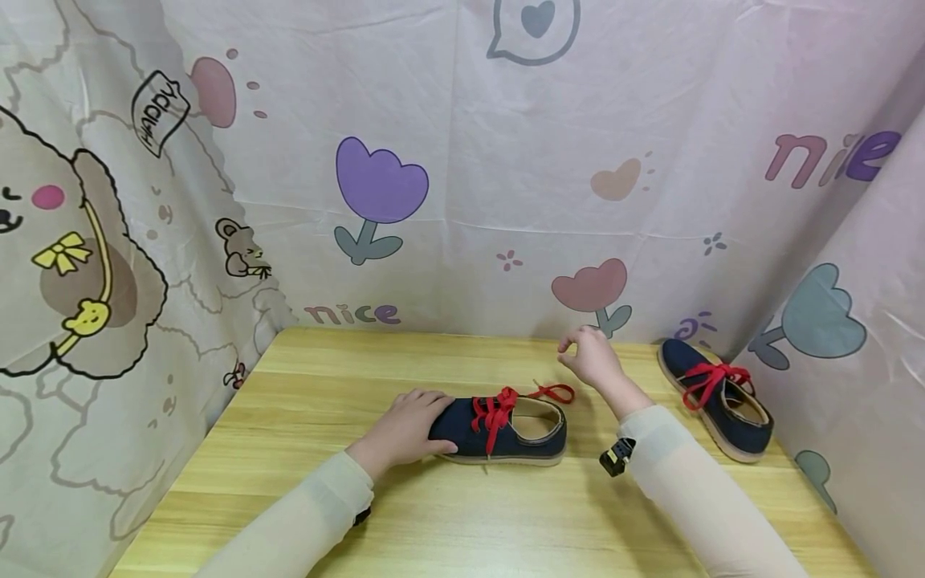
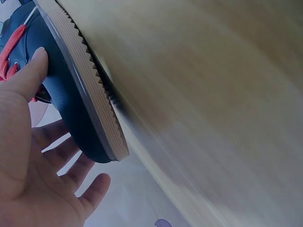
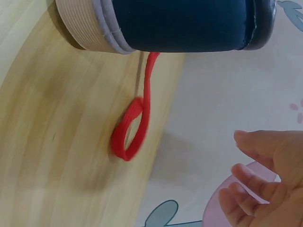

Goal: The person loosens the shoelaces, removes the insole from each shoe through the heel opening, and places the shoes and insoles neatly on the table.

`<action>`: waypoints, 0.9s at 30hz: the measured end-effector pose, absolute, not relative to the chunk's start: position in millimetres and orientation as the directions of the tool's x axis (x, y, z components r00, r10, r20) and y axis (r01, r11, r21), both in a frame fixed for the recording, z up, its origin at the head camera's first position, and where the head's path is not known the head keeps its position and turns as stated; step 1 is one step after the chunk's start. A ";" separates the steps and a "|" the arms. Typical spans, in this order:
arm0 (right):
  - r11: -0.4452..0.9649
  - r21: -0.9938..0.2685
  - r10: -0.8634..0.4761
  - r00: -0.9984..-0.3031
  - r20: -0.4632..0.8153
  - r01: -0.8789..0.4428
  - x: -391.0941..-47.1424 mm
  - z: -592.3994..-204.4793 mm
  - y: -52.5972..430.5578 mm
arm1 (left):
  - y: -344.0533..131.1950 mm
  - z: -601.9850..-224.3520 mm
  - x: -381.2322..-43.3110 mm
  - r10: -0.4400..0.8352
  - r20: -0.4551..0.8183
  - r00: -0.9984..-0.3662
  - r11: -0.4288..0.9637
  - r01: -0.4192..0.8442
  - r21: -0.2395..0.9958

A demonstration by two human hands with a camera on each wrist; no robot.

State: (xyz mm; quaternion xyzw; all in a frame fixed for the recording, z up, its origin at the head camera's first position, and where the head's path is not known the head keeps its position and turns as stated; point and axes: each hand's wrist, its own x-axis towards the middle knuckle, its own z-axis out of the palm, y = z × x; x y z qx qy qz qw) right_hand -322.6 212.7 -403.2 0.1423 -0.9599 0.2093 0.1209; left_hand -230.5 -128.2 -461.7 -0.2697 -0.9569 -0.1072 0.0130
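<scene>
A navy lace-up shoe (image 1: pixel 462 437) with a pale sole lies sideways on the wooden table, toe to the left. My left hand (image 1: pixel 408 429) holds it round the toe, the thumb on the near side and the fingers on the far side. Its red shoelace (image 1: pixel 497 411) crosses the front, one end hanging down the near side. Behind the shoe, a loop of the red lace (image 3: pixel 125 137) lies on the wood. My right hand (image 1: pixel 594 360) is raised beyond the heel, apart from the lace, fingers loosely bent and holding nothing.
A matching navy shoe (image 1: pixel 744 429) with a tied red bow stands at the table's right side. The wooden table (image 1: pixel 462 522) ends at a printed curtain (image 1: pixel 477 241) behind, and more curtain hangs at both sides.
</scene>
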 end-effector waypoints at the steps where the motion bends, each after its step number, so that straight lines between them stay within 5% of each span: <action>1: 0.872 -0.367 -0.223 -0.930 0.293 -0.325 -322.4 -403.2 213.1 | -128.2 -461.4 -230.3 0.514 0.083 -0.854 0.831 0.519 0.199; 27: 0.833 -0.365 -0.311 -0.897 0.313 -0.416 -283.6 -382.0 186.4 | -128.4 -462.2 -231.0 0.516 0.082 -0.853 0.831 0.521 0.196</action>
